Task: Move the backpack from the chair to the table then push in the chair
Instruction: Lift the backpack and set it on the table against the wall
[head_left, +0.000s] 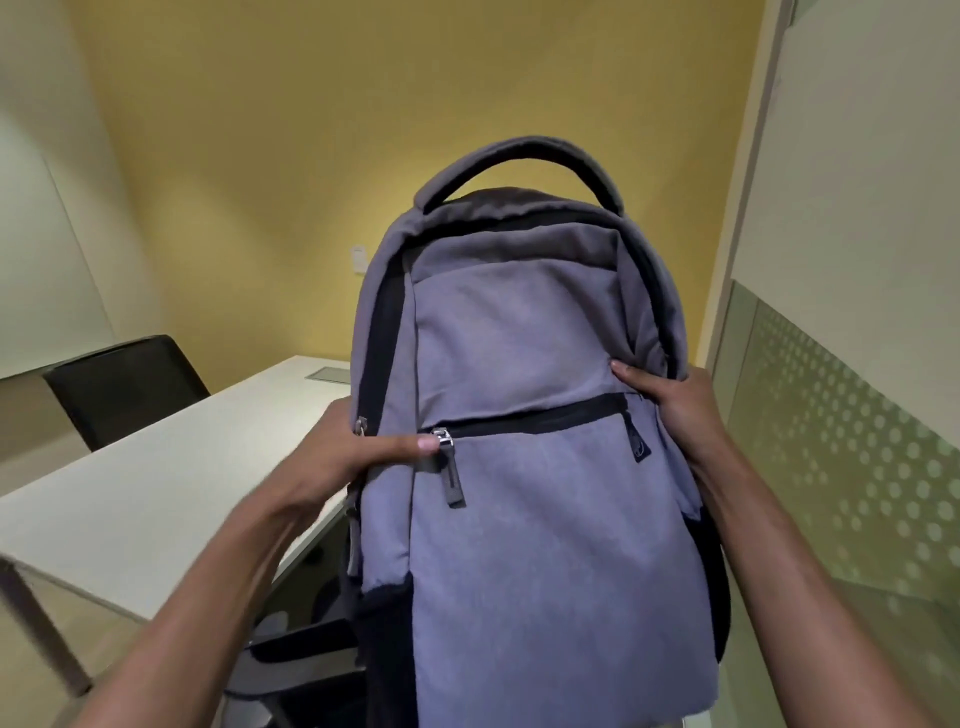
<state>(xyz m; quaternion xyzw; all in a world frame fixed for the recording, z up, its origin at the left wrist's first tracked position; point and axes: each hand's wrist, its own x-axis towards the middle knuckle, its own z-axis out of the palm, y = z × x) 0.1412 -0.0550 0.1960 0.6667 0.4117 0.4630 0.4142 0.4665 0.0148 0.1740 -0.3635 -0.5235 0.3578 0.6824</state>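
A grey backpack (524, 415) with black zips and a top handle fills the middle of the view, held upright in the air. My left hand (343, 452) grips its left side, thumb across the front by the zip pull. My right hand (670, 400) clasps its right side. The white table (156, 488) lies to the left, below and beside the backpack. Under the backpack, part of a black chair (296, 660) with an armrest shows; most of it is hidden by the bag.
A second black chair (124, 389) stands at the table's far left side. A yellow wall is behind. A frosted glass partition (831, 441) with a dot pattern runs along the right.
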